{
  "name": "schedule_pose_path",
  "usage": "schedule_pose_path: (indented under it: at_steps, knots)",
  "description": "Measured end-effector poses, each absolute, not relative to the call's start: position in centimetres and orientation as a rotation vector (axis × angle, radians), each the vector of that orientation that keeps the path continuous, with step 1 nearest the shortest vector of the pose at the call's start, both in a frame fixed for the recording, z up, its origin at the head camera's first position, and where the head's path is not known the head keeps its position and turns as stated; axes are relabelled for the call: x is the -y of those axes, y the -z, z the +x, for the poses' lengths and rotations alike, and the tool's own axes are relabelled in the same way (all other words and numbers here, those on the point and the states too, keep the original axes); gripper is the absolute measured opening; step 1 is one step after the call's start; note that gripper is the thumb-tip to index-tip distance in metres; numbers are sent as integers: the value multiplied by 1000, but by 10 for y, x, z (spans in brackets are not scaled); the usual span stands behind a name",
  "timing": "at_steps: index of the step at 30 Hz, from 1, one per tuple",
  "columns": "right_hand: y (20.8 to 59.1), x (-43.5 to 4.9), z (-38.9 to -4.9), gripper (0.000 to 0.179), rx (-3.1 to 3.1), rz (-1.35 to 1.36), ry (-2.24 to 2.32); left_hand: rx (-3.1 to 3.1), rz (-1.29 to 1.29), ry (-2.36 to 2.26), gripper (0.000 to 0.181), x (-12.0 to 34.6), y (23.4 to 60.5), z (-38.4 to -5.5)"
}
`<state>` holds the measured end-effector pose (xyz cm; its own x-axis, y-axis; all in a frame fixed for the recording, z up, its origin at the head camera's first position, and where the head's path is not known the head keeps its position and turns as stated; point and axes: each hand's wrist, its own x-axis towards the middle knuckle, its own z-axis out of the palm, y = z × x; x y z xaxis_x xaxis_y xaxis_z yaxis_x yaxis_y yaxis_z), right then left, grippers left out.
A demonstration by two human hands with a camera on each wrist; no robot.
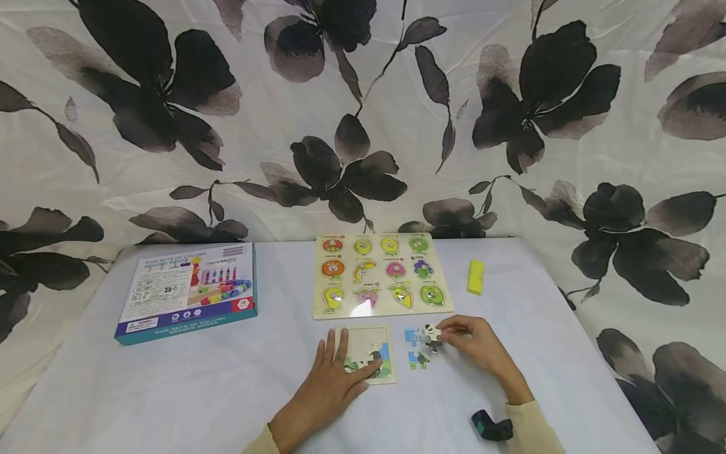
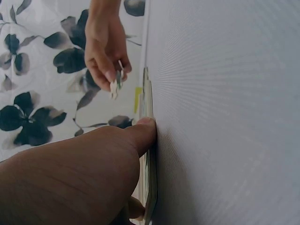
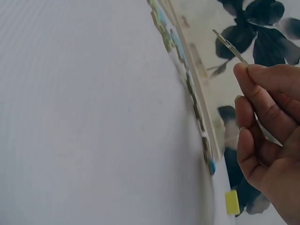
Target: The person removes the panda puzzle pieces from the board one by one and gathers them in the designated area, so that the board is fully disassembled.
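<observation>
A small square jigsaw tray [image 1: 358,340] with a pale wooden frame lies near the table's front, some pieces fitted along its lower and right parts. Spread across it is my left hand [image 1: 331,386], fingers mostly straight and pressing on the tray; in the left wrist view its thumb touches the tray edge. My right hand [image 1: 475,343] pinches a jigsaw piece [image 1: 433,334] with a black-and-white panda print between thumb and index finger. The right wrist view shows the piece [image 3: 228,45] edge-on, raised off the table. Loose blue-and-green jigsaw pieces [image 1: 418,360] lie right of the tray.
Behind the tray lies a larger fruit puzzle board [image 1: 381,302]. A yellow block [image 1: 475,277] sits to its right, and a boxed bead set [image 1: 187,293] lies at the left. A black curved object [image 1: 491,426] is by the right forearm. Flowered cloth [image 1: 340,126] hangs behind.
</observation>
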<state>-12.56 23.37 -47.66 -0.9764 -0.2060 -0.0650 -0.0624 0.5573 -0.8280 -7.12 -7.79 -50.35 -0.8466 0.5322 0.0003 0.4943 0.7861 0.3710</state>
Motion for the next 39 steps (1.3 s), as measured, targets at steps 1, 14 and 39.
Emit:
schedule_pose_path:
  at_steps: [1,14,39]
  knots:
    - [477,-237,-124,17,-2633,-241,1383,-2871,828,-552,42,78,504,-71]
    - [485,-248,-115,10,-2624,-368,1280,-2863,810,-554,42,78,504,-71]
    - [485,-244,-115,12,-2737,-347,1135,-2853,807,-590,43,78,506,-71]
